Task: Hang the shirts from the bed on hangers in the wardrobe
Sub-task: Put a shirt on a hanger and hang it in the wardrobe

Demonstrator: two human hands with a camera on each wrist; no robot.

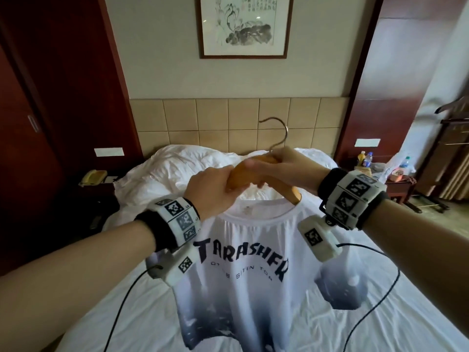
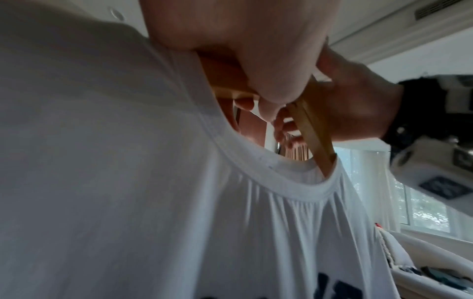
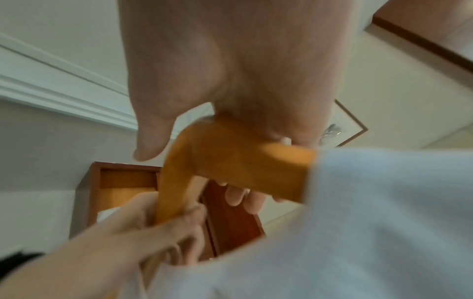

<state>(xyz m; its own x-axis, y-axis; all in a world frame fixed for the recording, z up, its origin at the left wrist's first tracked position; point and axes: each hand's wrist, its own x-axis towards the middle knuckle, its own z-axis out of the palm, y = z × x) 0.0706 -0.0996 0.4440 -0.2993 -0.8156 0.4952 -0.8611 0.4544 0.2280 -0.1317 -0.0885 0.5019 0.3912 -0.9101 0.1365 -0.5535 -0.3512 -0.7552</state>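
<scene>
A wooden hanger [image 1: 243, 174] is being held up above the bed [image 1: 380, 313] by both hands, its metal hook [image 1: 276, 133] rising above the hands toward the headboard [image 1: 228, 123]. The hanger's left arm is being gripped by the left hand [image 1: 210, 189], fingers curled round the wood; in the right wrist view those fingers [image 3: 179, 228] are seen wrapped round the hanger [image 3: 230, 161] at the edge of the cloth. The top of the hanger, just below the hook, is being clasped by the right hand [image 1: 284, 168], fingers curled under it and thumb on the near side. A white shirt [image 1: 241, 270] with dark lettering is being carried on the hanger and is hanging below it over the bed. The hanger's right arm is passing inside the collar [image 2: 256, 176], as the left wrist view shows; there the wood [image 2: 314, 129] is seen entering the neck opening of the shirt [image 2: 128, 182]. How far the hanger's left arm is seated inside the shirt cannot be told. A framed picture [image 1: 245, 25] is being shown on the wall above the hanger, and dark wooden doors [image 1: 38, 123] stand left of it.
</scene>
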